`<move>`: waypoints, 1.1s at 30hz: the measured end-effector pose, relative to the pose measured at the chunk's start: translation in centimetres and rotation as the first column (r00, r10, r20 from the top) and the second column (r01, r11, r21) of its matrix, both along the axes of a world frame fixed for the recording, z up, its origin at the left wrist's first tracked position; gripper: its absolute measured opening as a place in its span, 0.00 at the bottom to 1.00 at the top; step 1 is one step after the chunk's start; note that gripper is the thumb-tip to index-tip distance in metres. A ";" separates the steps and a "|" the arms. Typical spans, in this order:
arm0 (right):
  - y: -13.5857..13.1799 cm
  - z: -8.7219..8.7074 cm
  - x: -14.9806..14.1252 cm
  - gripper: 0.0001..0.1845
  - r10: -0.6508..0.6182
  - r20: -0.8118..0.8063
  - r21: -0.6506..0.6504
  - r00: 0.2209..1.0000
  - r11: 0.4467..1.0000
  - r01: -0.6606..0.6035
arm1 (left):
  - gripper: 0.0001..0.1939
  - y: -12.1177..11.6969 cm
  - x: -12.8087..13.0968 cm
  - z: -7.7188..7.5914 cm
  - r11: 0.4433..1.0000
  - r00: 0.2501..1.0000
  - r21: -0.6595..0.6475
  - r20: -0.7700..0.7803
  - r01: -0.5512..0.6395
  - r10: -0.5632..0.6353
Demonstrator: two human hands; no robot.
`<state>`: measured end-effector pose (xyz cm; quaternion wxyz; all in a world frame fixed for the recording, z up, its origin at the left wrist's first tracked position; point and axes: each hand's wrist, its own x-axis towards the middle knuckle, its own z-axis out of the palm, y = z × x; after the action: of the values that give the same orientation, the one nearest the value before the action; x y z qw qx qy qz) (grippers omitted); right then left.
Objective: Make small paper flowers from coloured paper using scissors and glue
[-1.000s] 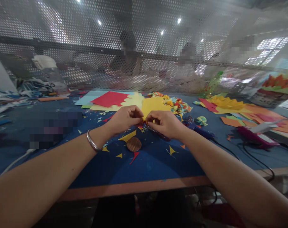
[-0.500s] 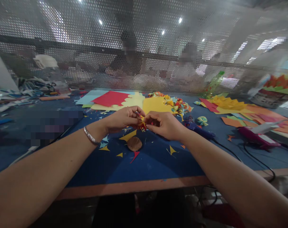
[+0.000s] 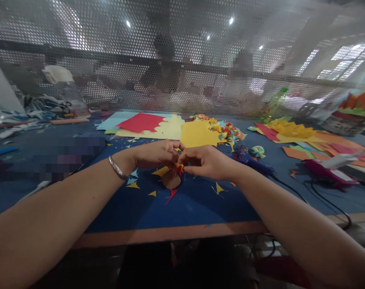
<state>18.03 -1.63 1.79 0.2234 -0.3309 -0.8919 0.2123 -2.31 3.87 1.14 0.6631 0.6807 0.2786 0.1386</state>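
Observation:
My left hand (image 3: 160,154) and my right hand (image 3: 203,162) meet over the middle of the blue table (image 3: 134,218). Between their fingertips they pinch a small red and yellow paper flower (image 3: 179,167), mostly hidden by the fingers. Just below it a round brown wooden disc (image 3: 171,181) lies on the table. Yellow paper scraps (image 3: 218,188) and a red scrap (image 3: 171,196) are scattered around. Behind my hands are yellow paper (image 3: 197,134), red paper (image 3: 143,122) and a heap of small folded paper pieces (image 3: 229,132).
A dark blue glue gun (image 3: 254,163) with a cord is right of my right hand; a purple one (image 3: 329,172) lies farther right. A striped paper ball (image 3: 258,151), green-capped bottle (image 3: 274,104) and white-lidded bottle (image 3: 65,88) stand about. People sit behind the perforated screen (image 3: 110,68).
Both hands have come slightly down toward me, bringing the paper flower over the wooden disc's far edge. Its red and yellow parts have turned between the fingers.

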 end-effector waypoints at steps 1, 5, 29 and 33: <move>0.1 0.0 0.0 0.08 -0.005 0.004 0.004 1.000 1.000 0.005 | 0.14 0.0 0.1 -0.1 1.000 1.000 0.005 0.003 -0.005 0.005; 0.4 -0.1 0.3 0.07 -0.060 0.004 0.003 0.998 0.998 0.060 | 0.15 -0.1 0.4 -0.1 0.994 0.996 0.070 0.038 -0.080 0.078; 1.6 0.1 1.6 0.08 -0.216 -0.115 0.059 0.970 0.973 0.224 | 0.08 -1.7 0.0 0.9 0.586 0.939 0.750 0.138 -0.306 0.314; 1.6 0.2 1.6 0.07 -0.223 -0.108 0.056 0.969 0.972 0.229 | 0.08 -1.7 0.0 0.9 0.589 0.938 0.747 0.135 -0.308 0.320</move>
<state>19.61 -0.07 1.95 0.3023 -0.4114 -0.8426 0.1716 -2.31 2.18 2.01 0.2805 0.8356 0.3149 0.3521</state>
